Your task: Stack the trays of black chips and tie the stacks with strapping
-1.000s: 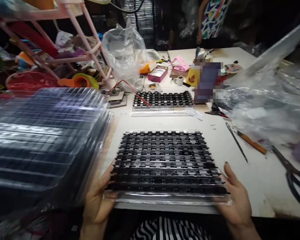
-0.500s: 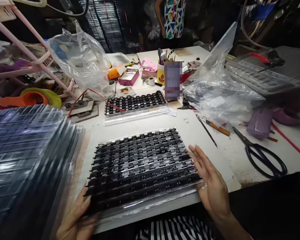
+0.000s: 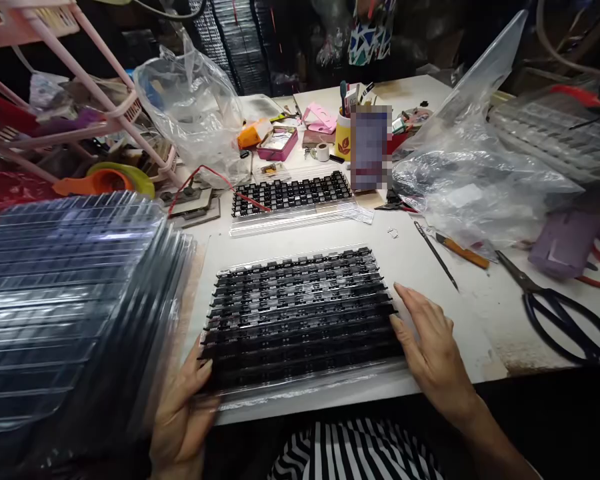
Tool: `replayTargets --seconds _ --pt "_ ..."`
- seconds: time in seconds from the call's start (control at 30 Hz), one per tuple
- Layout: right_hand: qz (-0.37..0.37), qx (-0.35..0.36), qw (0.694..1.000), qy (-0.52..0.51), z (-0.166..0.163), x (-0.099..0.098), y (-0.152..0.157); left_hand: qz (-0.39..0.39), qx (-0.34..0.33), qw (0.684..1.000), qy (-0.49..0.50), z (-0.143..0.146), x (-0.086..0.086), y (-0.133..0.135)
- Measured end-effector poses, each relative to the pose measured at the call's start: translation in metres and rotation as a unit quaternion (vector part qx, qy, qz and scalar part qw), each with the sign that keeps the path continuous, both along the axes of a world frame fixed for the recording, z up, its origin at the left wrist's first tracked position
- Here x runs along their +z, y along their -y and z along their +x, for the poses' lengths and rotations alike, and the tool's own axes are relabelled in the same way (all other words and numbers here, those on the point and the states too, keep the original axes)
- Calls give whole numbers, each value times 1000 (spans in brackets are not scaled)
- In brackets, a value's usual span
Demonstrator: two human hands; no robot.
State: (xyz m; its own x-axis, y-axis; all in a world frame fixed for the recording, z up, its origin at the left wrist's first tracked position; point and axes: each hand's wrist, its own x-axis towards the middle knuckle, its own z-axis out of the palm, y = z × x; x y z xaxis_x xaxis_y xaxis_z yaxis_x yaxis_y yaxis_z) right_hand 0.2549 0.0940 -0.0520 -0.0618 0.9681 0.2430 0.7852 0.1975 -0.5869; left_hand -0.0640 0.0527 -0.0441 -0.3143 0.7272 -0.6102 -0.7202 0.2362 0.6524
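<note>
A clear plastic tray (image 3: 300, 313) filled with rows of small black parts with metal pins lies in front of me, tilted slightly in view. My left hand (image 3: 185, 407) grips its near left corner, thumb on the rim and fingers underneath. At the right edge, my right hand (image 3: 433, 347) holds the side, thumb tip at the rim and fingers stretched along the outside. A second tray (image 3: 293, 197) of similar black parts lies farther back, with a red strip across it. To the left, a tall stack of clear trays (image 3: 70, 307) stands close to my left hand.
On the right lie scissors (image 3: 555, 307), an orange-handled knife (image 3: 463, 252) and a thin pointed tool (image 3: 436, 257). Plastic bags (image 3: 475, 180) and a yellow cup (image 3: 343, 137) stand behind. A pink rack (image 3: 100, 100) rises at left; a person (image 3: 373, 33) stands across.
The view has turned left, so things appear farther right. My right hand has shifted its hold, with its thumb now showing at the tray's right rim. My left hand keeps the left corner.
</note>
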Motion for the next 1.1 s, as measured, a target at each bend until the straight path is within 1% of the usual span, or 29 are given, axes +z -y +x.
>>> replayTargets --seconds 0.07,0.17,0.23,0.27,0.33,0.4,0.43,0.5,0.57,0.67,0.73,0.83,0.97,1.03,1.1 --pt "38 55 997 33 -5 7 -6 10 -9 1000 0 -1 -1 0" --pt "50 153 984 79 -19 16 -13 25 -14 1000 4 -3 -6 2" --pt "51 188 976 96 -26 18 -16 47 -17 999 14 -5 -10 3" --pt "54 193 975 98 -26 18 -17 61 -24 998 20 -5 -12 3" --pt "61 175 979 89 -19 16 -15 92 -48 994 31 -5 -13 4" --pt "60 124 988 74 -4 11 -12 110 -73 991 38 -4 -12 4" --pt "47 89 993 67 6 7 -8 114 -80 989 40 -4 -11 4" --pt "3 26 998 51 24 1 0 114 -81 989 41 -3 -9 4" --pt "-61 -28 998 16 36 -4 12 108 -66 991 42 -2 -7 4" --pt "-151 -97 981 -67 37 -5 31 85 -36 994 65 -2 -6 3" --pt "-192 -128 967 -111 32 -2 39 73 -21 994 84 -1 -5 3" --pt "-205 -131 961 -132 29 1 41 88 -12 992 91 -1 -6 4" --pt "-198 -101 972 -82 44 -1 38 116 -11 986 117 -1 -6 6" --pt "-188 -87 976 -62 51 -2 38 111 -5 987 120 0 -5 6" --pt "-180 -64 980 -54 53 -1 39 87 -6 991 105 2 -3 4"
